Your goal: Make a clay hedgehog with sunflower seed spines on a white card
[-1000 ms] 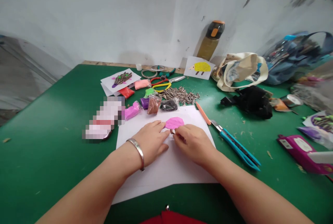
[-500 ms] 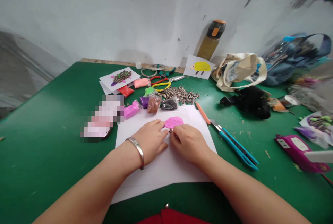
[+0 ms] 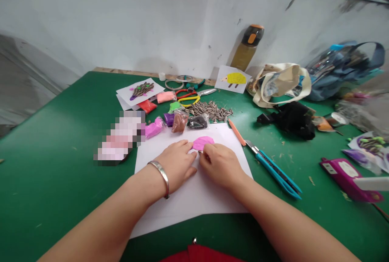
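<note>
Pink oval [image 3: 203,142]: position in the head view?

On the white paper [image 3: 197,201], toward the sheet's far edge, its near right part covered by the right hand [image 3: 223,165].

Condition of the left hand [image 3: 176,162]?

Palm down on the paper, fingers extended and somewhat parted, grasping nothing visible. Its foremost fingertips lie at the oval's left edge; contact cannot be confirmed.

And the right?

Fingers curled inward, tips low by the oval's near edge. A small dark sliver [image 3: 199,152] shows there. Whether the fingers are fully closed, or grip it, I cannot tell.

Surroundings?

Beyond the sheet, a pile of striped seeds [image 3: 211,110], with a brown packet [image 3: 180,121] and a black packet [image 3: 197,122] nearer. Right of the sheet, a blue utility knife [image 3: 276,172], blade out.
</note>
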Tool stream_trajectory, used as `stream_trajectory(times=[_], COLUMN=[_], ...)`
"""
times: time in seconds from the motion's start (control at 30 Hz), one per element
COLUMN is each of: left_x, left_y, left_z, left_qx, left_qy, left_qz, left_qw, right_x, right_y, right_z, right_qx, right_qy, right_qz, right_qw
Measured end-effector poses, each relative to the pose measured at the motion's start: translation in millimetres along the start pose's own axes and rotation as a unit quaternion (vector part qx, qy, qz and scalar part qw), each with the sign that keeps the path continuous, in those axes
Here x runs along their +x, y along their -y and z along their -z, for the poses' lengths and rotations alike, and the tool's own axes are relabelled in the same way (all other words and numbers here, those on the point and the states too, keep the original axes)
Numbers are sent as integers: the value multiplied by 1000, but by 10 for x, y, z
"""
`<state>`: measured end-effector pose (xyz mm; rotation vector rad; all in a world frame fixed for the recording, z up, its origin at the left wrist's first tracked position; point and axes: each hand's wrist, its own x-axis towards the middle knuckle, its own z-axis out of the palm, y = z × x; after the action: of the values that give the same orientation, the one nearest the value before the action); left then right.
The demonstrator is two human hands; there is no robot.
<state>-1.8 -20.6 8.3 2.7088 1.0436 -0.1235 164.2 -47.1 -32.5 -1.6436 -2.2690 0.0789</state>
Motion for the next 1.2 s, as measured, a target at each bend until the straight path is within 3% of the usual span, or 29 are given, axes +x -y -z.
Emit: stream_trajectory(times=[0.3,0.6,1.2], left_x=[-18,-7,1], left_y=[4,-6,-31], left_z=[1,8,-33], left_qx=[-16,-15,-16], left_qy=[-3,20,2], left_qz=[2,10,29], left_qw=[1000,1000,999], right_x=[-15,-38,-49], right_y=[-119,-83,-87], right_z=[67,27,44], right_qx=[-2,-15,-10], right_qy=[-1,3,17], right_qz=[-8,21,23], right_qw=[1000,1000,1000])
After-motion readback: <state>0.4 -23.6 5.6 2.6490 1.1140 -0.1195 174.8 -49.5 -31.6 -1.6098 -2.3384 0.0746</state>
